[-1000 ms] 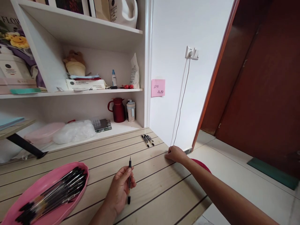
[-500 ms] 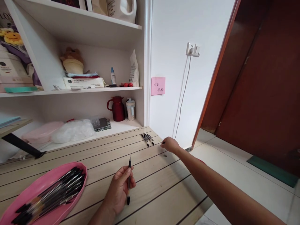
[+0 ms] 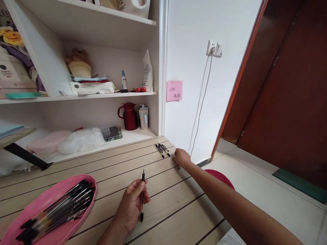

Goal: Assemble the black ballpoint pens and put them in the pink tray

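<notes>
Between the thumb and fingers of my left hand (image 3: pixel 131 204) is an uncapped pen (image 3: pixel 142 197), held upright with its tip pointing away from me. My right hand (image 3: pixel 181 157) reaches to the far right side of the table, its fingers curled together near the tabletop; what they hold, if anything, is hidden. Just left of it lie several small black-and-clear pen pieces (image 3: pixel 162 150). A tiny dark bit (image 3: pixel 179 167) lies on the table below the right hand. At the left, a pink oval tray (image 3: pixel 88 180) holds a pile of black pens (image 3: pixel 61 207).
The slatted wooden table (image 3: pixel 114 183) meets a white shelf unit with a red jug (image 3: pixel 129 116) and a cup (image 3: pixel 143 117). A pink note (image 3: pixel 174 91) is on the wall. A red round seat (image 3: pixel 219 177) stands beyond the table's right edge.
My right hand has shifted slightly left, closer to the small pen pieces. My left hand keeps the pen in nearly the same place. The view has turned a little, revealing more of the red seat.
</notes>
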`<action>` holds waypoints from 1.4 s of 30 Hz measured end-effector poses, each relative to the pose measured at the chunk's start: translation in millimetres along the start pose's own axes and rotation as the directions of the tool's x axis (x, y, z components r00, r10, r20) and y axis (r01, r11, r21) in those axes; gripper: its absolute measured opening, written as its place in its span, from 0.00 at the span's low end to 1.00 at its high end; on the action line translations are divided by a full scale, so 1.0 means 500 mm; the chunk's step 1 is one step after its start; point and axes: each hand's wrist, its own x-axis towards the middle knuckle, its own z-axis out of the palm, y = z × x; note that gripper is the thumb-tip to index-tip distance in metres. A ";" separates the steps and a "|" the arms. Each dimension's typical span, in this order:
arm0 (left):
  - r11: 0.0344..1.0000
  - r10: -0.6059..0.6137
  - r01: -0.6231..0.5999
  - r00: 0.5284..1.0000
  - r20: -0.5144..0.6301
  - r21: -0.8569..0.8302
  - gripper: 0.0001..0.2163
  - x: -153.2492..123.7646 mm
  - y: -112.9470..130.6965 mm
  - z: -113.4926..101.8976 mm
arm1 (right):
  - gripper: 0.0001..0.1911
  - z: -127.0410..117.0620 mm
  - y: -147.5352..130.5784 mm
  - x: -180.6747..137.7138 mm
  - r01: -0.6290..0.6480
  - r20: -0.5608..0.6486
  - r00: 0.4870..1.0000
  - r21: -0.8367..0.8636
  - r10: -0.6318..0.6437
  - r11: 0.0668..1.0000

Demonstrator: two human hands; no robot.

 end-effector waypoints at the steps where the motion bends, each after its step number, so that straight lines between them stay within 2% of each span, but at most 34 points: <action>1: 1.000 0.001 -0.001 1.000 0.004 -0.002 0.11 0.000 -0.001 -0.001 | 0.15 0.000 0.001 -0.001 0.002 -0.001 1.000 0.002 -0.002 1.000; 8: 1.000 -0.007 0.007 1.000 0.026 0.009 0.09 0.000 0.002 0.000 | 0.11 -0.015 0.016 -0.010 0.011 0.009 1.000 0.052 -0.011 0.999; 15: 1.000 -0.012 0.012 1.000 0.002 -0.002 0.11 -0.001 0.004 0.003 | 0.15 -0.038 0.036 -0.037 0.035 0.031 0.999 0.096 -0.038 0.995; 18: 1.000 -0.010 0.010 1.000 0.019 0.003 0.11 0.000 0.002 0.000 | 0.15 -0.032 0.030 -0.050 0.058 0.036 0.998 0.050 -0.059 0.997; 22: 1.000 0.007 -0.008 0.999 0.033 0.017 0.11 0.000 0.001 -0.002 | 0.10 -0.024 0.026 -0.055 0.043 0.022 0.999 -0.005 -0.043 0.999; 27: 1.000 -0.010 0.010 1.000 0.004 0.011 0.11 -0.002 0.006 0.004 | 0.11 -0.038 0.034 -0.065 0.022 -0.010 1.000 -0.028 -0.023 0.999; 30: 1.000 -0.015 0.015 1.000 0.005 0.008 0.11 -0.003 0.008 0.007 | 0.12 -0.040 0.027 -0.084 0.169 -0.017 0.985 -0.062 -0.171 0.984; 33: 1.000 -0.011 0.010 1.000 0.010 0.015 0.11 -0.003 0.006 0.007 | 0.09 -0.030 0.012 -0.104 0.362 0.048 0.932 -0.089 -0.359 0.928; 38: 1.000 -0.005 0.004 1.000 0.016 0.021 0.10 -0.002 0.002 0.003 | 0.09 -0.012 0.007 -0.121 0.362 0.071 0.932 -0.100 -0.357 0.927; 42: 0.999 0.012 -0.014 0.999 0.041 0.052 0.09 0.000 -0.001 -0.003 | 0.08 -0.009 0.037 -0.129 0.337 0.060 0.941 -0.096 -0.333 0.936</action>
